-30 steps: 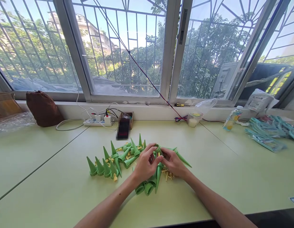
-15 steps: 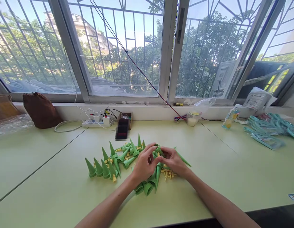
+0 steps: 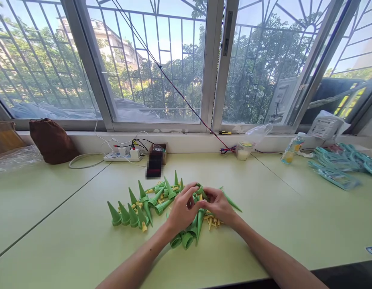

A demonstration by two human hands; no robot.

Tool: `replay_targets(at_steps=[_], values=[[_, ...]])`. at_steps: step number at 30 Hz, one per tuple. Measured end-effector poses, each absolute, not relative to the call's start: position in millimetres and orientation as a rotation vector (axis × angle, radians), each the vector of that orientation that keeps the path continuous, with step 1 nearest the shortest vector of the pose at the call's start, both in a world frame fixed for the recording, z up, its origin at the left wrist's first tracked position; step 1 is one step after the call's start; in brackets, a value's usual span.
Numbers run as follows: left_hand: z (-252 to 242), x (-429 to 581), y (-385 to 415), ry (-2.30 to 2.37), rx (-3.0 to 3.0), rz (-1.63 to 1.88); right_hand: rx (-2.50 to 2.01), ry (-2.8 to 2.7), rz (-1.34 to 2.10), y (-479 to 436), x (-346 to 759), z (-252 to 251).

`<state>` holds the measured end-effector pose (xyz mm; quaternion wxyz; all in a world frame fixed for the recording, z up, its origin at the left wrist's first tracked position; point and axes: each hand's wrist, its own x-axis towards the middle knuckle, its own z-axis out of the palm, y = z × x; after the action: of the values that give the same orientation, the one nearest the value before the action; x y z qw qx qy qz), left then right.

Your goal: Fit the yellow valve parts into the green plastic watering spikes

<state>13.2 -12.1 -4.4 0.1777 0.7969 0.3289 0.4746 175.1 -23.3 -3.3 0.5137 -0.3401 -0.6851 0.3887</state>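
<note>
Between my two hands is a green plastic spike (image 3: pixel 199 187), its open round end tilted up. My left hand (image 3: pixel 183 204) curls around it from the left, thumb and fingers closed. From the other side my right hand (image 3: pixel 218 204) pinches it, thumb tip close to the left thumb. A small yellow nozzle (image 3: pixel 200 197) shows by the thumbs; which hand grips it is hard to make out. Below the hands lie several more green spikes (image 3: pixel 187 240), open ends toward me. Loose yellow nozzles (image 3: pixel 214 222) are heaped under my right wrist.
Upright green cones (image 3: pixel 115 214) stand in a group on the left, with a jumbled pile of spikes (image 3: pixel 163 204) beside them. Along the windowsill are a power strip (image 3: pixel 122 154), a jar (image 3: pixel 243 151) and a bottle (image 3: pixel 292 148). Teal packages (image 3: pixel 336 174) lie far right.
Both hands stay in nearly the same place around the green spike, with only a slight shift of the fingers. The items on the table have not moved.
</note>
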Motion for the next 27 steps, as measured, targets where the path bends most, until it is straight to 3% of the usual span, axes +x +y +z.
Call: replay_targets(at_steps=[6, 27], values=[[-4.8, 14.5, -12.7, 0.919, 2.259, 1.335, -0.796, -1.583, 0.963, -22.4, 174.0, -7.6], [-4.5, 12.6, -12.6, 0.892, 2.302, 1.274, -0.932, -1.737, 0.592, -26.6, 173.7, -9.1]])
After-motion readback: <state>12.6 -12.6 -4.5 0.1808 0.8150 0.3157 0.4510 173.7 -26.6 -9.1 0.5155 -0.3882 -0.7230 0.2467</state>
